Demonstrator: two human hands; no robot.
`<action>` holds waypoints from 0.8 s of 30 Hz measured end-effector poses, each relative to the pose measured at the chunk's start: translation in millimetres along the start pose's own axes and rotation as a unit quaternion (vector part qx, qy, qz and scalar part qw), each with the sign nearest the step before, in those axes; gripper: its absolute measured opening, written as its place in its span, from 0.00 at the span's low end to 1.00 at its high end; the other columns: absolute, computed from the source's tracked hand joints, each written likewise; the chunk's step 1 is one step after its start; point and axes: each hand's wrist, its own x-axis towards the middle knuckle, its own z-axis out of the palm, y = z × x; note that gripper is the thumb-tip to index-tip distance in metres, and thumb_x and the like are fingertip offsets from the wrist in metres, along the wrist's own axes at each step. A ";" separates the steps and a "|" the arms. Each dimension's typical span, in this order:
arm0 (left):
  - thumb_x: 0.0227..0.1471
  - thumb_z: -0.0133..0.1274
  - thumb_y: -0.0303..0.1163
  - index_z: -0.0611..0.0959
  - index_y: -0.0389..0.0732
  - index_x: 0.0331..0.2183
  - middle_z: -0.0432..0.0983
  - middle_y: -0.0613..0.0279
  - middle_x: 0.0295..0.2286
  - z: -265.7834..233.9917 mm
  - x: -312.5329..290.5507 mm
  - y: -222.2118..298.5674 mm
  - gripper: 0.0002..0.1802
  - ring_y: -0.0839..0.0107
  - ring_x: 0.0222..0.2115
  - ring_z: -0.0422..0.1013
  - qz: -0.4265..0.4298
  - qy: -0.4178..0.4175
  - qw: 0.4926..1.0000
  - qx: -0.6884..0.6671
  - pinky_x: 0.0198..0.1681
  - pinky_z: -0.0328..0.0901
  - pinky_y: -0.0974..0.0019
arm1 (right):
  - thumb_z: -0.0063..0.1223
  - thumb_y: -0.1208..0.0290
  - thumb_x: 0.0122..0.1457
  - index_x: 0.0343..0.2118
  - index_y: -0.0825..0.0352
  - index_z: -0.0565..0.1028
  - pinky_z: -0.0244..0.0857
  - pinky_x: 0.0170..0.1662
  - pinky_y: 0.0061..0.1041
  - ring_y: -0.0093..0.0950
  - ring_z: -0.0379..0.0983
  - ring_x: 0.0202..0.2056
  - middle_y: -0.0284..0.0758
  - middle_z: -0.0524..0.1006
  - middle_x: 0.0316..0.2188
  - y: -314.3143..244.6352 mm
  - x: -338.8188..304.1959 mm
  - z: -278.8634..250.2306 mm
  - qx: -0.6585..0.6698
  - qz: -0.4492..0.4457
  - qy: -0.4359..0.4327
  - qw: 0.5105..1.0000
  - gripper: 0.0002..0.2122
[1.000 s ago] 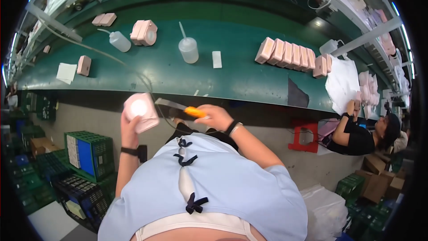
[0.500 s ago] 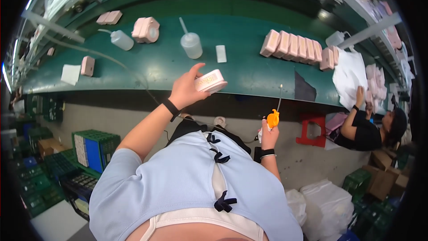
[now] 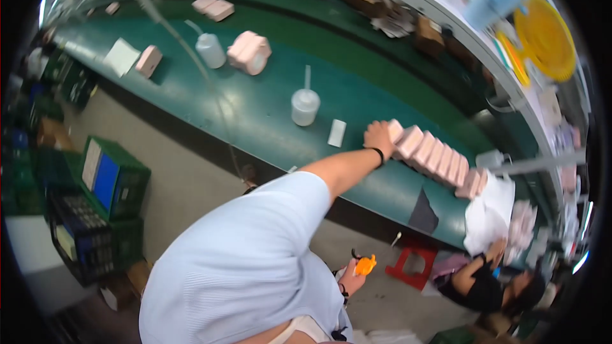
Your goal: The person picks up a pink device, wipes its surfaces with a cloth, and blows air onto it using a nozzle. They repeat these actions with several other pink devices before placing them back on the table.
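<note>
One small, pale sheet of paper [image 3: 122, 57] lies toward the left end of the green, smooth-surfaced tabletop [image 3: 255, 111], with one single pink, rounded block [image 3: 148, 62] just beside it, near the front edge. Farther back, two pale-pink slabs [image 3: 214, 8] sit side by side. Next come one white plastic squeeze bottle with a bent spout [image 3: 211, 51] and, close to it, one pink cluster with a pale round face [image 3: 249, 52]; I cannot tell how many pieces make it up. One translucent round bottle with a straight tube [image 3: 305, 107] stands near mid-table, and one small white rectangular card [image 3: 337, 133] lies to its right.

Below the front edge, off the tabletop, the right hand [image 3: 349, 279] has its fingers closed around one orange-handled tool [image 3: 364, 265]. Above, the left hand [image 3: 378, 136] touches one pink end block [image 3: 395, 131] at the left end of a row; blur and angle hide whether its fingers are clamped or loose. With that block, the row of pink blocks [image 3: 435, 155] numbers about seven, leaning close together toward the right end. One dark flat piece [image 3: 424, 211] lies by the front edge; farther right are two pink blocks [image 3: 470, 183] and one crumpled white cloth [image 3: 487, 215].
</note>
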 end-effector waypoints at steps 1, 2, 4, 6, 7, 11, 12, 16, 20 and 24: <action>0.36 0.69 0.42 0.73 0.41 0.45 0.70 0.52 0.44 -3.8 1.8 -1.2 0.35 0.52 0.48 0.67 0.005 -0.004 0.999 -0.034 0.49 0.66 0.50 | 0.56 0.76 0.59 0.45 0.70 0.72 0.66 0.29 0.20 0.19 0.70 0.27 0.31 0.74 0.32 3.5 5.8 1.3 -0.008 0.000 -0.025 1.000 0.11; 0.39 0.67 0.42 0.72 0.40 0.47 0.69 0.50 0.45 -12.3 -0.2 -1.8 0.34 0.51 0.48 0.66 0.013 0.015 0.997 -0.079 0.51 0.64 0.50 | 0.56 0.76 0.59 0.45 0.70 0.72 0.66 0.29 0.21 0.19 0.70 0.27 0.31 0.74 0.32 14.1 11.8 2.8 -0.013 0.000 -0.050 0.999 0.12; 0.46 0.62 0.41 0.71 0.37 0.50 0.67 0.47 0.47 -12.4 -17.0 -13.6 0.33 0.48 0.49 0.64 0.075 0.049 0.980 -0.175 0.54 0.61 0.51 | 0.55 0.77 0.59 0.47 0.71 0.71 0.67 0.30 0.21 0.19 0.70 0.27 0.31 0.74 0.33 19.2 11.7 1.9 -0.046 0.004 -0.060 0.997 0.13; 0.49 0.60 0.40 0.70 0.36 0.50 0.66 0.46 0.47 -40.4 -40.0 -47.0 0.30 0.47 0.50 0.63 0.164 0.035 0.956 -0.241 0.55 0.59 0.52 | 0.55 0.77 0.59 0.46 0.71 0.72 0.67 0.31 0.22 0.20 0.70 0.27 0.32 0.74 0.33 19.1 26.2 10.4 -0.043 0.018 -0.100 0.994 0.12; 0.50 0.59 0.39 0.71 0.36 0.50 0.66 0.46 0.47 -55.3 -64.5 -57.4 0.29 0.48 0.50 0.63 0.225 -0.040 0.934 -0.274 0.55 0.59 0.53 | 0.55 0.77 0.59 0.45 0.71 0.72 0.67 0.33 0.22 0.21 0.71 0.28 0.32 0.74 0.34 13.8 29.7 16.0 -0.028 0.028 -0.094 0.995 0.12; 0.50 0.58 0.32 0.74 0.38 0.48 0.71 0.52 0.42 -181.8 -145.5 -159.3 0.23 0.57 0.45 0.69 0.270 -0.169 0.924 -0.212 0.50 0.64 0.59 | 0.56 0.76 0.59 0.44 0.72 0.73 0.67 0.39 0.23 0.23 0.71 0.32 0.33 0.75 0.36 19.5 91.6 43.3 -0.028 -0.028 -0.205 0.978 0.11; 0.50 0.58 0.32 0.74 0.38 0.48 0.71 0.52 0.42 -213.5 -152.9 -171.9 0.23 0.57 0.45 0.69 0.268 -0.151 0.930 -0.200 0.50 0.64 0.59 | 0.56 0.75 0.59 0.43 0.72 0.73 0.67 0.41 0.24 0.24 0.72 0.33 0.34 0.75 0.36 19.7 101.2 56.7 -0.026 -0.052 -0.214 0.975 0.10; 0.50 0.59 0.30 0.76 0.38 0.46 0.75 0.58 0.35 -370.3 -199.9 -182.7 0.20 0.61 0.36 0.73 0.200 0.095 0.971 -0.094 0.43 0.67 0.62 | 0.56 0.73 0.59 0.43 0.73 0.74 0.66 0.44 0.25 0.25 0.71 0.38 0.35 0.76 0.38 -60.8 98.4 100.0 -0.130 -0.173 -0.280 0.935 0.12; 0.47 0.61 0.26 0.76 0.37 0.44 0.75 0.59 0.31 -495.0 -277.0 -138.7 0.20 0.68 0.32 0.71 0.277 0.384 0.878 -0.073 0.39 0.66 0.64 | 0.57 0.71 0.59 0.43 0.75 0.73 0.66 0.44 0.25 0.25 0.71 0.38 0.36 0.76 0.38 -76.6 91.6 129.5 -0.132 -0.179 -0.261 0.939 0.14; 0.52 0.56 0.43 0.76 0.34 0.41 0.76 0.55 0.34 -593.4 -371.5 -80.6 0.23 0.63 0.38 0.69 0.478 0.566 0.634 -0.221 0.48 0.63 0.57 | 0.59 0.69 0.58 0.41 0.75 0.73 0.66 0.44 0.26 0.25 0.71 0.36 0.36 0.77 0.35 -61.6 88.7 144.6 -0.122 -0.204 -0.314 0.919 0.14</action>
